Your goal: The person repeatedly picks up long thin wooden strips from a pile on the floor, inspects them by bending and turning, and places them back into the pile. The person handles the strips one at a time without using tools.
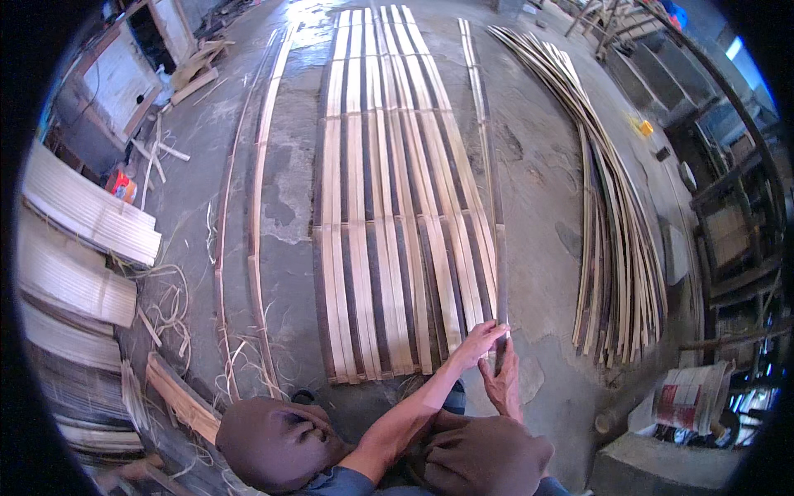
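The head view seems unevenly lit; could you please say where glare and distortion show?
In the head view, glare whitens the floor at the top and the slats look palest toward their far ends; also in the head view, the dark pole at upper right bows.

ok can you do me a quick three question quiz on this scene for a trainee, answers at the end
1. Multiple choice: the left hand and right hand are at which corner of the row of long slats on the floor?
a) near left
b) near right
c) far left

2. True or false: the fanned bundle of long strips lies to the right of the row.

3. Fill in the blank: the main colour of the small container beyond the stacked slats at the left is ____.

Key: 1 b; 2 true; 3 orange-red.
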A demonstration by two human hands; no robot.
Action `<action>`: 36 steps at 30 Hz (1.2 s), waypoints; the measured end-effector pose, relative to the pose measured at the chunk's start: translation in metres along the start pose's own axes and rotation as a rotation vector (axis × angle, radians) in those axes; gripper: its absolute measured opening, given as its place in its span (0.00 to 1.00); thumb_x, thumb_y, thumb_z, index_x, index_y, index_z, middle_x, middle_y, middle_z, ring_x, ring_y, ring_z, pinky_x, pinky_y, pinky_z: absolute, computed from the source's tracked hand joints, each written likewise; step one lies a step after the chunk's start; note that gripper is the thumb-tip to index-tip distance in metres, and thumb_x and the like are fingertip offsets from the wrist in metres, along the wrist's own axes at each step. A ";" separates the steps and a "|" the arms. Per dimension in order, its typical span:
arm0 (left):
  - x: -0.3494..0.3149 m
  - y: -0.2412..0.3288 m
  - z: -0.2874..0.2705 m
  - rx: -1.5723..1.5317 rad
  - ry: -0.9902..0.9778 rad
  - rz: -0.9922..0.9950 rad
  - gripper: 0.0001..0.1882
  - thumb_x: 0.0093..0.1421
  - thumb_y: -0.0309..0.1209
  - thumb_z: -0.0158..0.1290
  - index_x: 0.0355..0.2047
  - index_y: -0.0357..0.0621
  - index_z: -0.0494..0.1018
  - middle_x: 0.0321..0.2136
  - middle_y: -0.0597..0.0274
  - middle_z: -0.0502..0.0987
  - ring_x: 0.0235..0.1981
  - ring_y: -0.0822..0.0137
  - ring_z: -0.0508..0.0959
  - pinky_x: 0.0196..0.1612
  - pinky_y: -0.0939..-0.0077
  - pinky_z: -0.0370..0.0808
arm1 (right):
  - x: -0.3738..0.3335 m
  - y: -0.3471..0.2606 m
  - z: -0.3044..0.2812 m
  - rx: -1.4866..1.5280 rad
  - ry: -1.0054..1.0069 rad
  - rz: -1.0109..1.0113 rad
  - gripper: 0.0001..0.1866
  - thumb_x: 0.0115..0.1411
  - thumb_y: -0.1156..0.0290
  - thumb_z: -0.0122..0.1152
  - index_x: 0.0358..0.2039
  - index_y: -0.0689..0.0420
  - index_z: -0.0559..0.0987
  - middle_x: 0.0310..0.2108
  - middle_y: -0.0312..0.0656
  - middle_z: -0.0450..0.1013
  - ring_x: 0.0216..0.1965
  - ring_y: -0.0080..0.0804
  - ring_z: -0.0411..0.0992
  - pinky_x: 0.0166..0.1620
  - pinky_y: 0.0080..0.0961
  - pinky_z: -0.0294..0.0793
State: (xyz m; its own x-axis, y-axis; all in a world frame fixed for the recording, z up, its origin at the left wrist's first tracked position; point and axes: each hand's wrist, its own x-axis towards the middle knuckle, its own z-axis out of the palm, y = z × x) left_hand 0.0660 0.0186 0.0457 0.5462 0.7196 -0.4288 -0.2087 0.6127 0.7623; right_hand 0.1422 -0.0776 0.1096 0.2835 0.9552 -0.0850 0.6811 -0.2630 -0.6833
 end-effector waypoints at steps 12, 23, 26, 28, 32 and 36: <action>0.024 -0.027 -0.011 0.687 0.266 0.291 0.12 0.62 0.33 0.47 0.40 0.38 0.73 0.34 0.47 0.78 0.35 0.54 0.79 0.39 0.65 0.75 | 0.055 0.180 -0.058 0.017 0.040 0.255 0.31 0.54 0.71 0.62 0.59 0.57 0.67 0.45 0.58 0.73 0.47 0.47 0.73 0.49 0.32 0.70; 0.023 -0.020 0.003 1.487 0.170 0.621 0.26 0.58 0.36 0.51 0.56 0.43 0.64 0.59 0.47 0.59 0.60 0.48 0.61 0.60 0.52 0.60 | 0.037 0.135 -0.062 0.094 0.383 0.078 0.21 0.61 0.64 0.56 0.55 0.52 0.73 0.41 0.55 0.76 0.38 0.39 0.78 0.40 0.32 0.74; 0.030 -0.019 0.002 1.579 0.118 0.517 0.31 0.58 0.38 0.50 0.62 0.45 0.58 0.65 0.49 0.51 0.65 0.48 0.52 0.64 0.46 0.50 | 0.035 0.108 -0.049 0.137 0.290 0.218 0.20 0.62 0.64 0.55 0.54 0.53 0.73 0.41 0.55 0.76 0.40 0.36 0.77 0.40 0.29 0.74; 0.034 -0.018 0.003 1.611 0.103 0.498 0.32 0.59 0.39 0.49 0.63 0.45 0.56 0.65 0.50 0.51 0.66 0.48 0.52 0.65 0.47 0.48 | 0.037 0.088 -0.051 0.073 0.146 0.400 0.20 0.63 0.64 0.55 0.55 0.55 0.73 0.40 0.55 0.76 0.40 0.34 0.78 0.39 0.28 0.74; 0.034 -0.020 0.004 1.758 0.104 0.419 0.34 0.61 0.42 0.47 0.65 0.48 0.52 0.66 0.55 0.50 0.67 0.54 0.49 0.65 0.42 0.47 | 0.061 0.118 -0.016 0.189 0.255 0.155 0.20 0.64 0.64 0.55 0.53 0.59 0.73 0.27 0.48 0.76 0.26 0.20 0.68 0.31 0.24 0.70; 0.038 -0.022 0.008 1.754 0.102 0.396 0.34 0.61 0.43 0.47 0.65 0.48 0.52 0.66 0.57 0.50 0.68 0.56 0.48 0.64 0.40 0.46 | 0.087 0.139 0.007 0.141 0.218 0.099 0.20 0.63 0.64 0.56 0.52 0.61 0.74 0.22 0.46 0.74 0.24 0.19 0.66 0.29 0.21 0.69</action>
State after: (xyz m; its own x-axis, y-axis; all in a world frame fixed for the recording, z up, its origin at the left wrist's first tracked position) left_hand 0.0975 0.0299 0.0166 0.6217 0.7785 -0.0859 0.7482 -0.5579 0.3591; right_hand 0.2564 -0.0303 0.0025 0.4928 0.8701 -0.0092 0.5466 -0.3178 -0.7747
